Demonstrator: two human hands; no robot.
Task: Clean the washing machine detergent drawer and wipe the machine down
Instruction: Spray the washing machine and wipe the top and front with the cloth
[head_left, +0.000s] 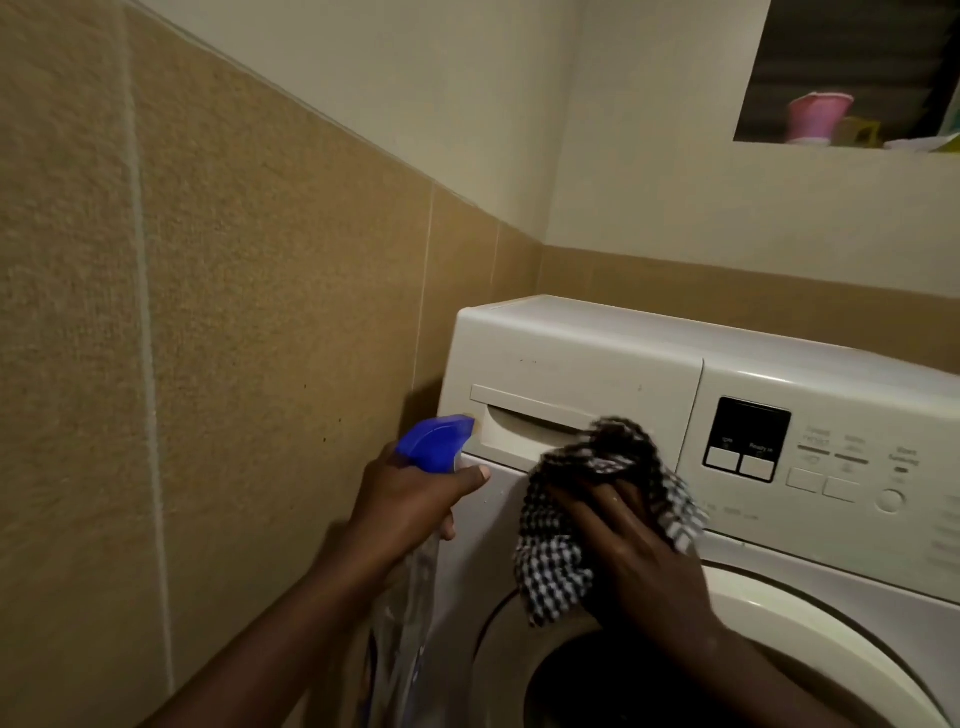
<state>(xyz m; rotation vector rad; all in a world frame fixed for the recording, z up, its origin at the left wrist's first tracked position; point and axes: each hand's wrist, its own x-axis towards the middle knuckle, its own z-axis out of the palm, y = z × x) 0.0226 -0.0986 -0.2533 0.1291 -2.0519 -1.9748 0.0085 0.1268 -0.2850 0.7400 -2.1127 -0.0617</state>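
Observation:
A white front-loading washing machine (597, 332) stands in the corner. Its detergent drawer (566, 374) at the top left is closed, with a recessed handle slot. My left hand (410, 499) grips a clear spray bottle (439, 441) with a blue trigger head, the nozzle close to the drawer's left edge. My right hand (634, 551) holds a black-and-white checked cloth (587, 525) against the machine's front, just below the drawer handle; the cloth's top edge covers the slot's right end.
Brown tiled wall (208, 364) runs close along the machine's left side. The control panel (810, 457) with display and buttons lies to the right of the drawer. The round door (779, 623) is below. A wall niche (821, 114) above holds a pink container.

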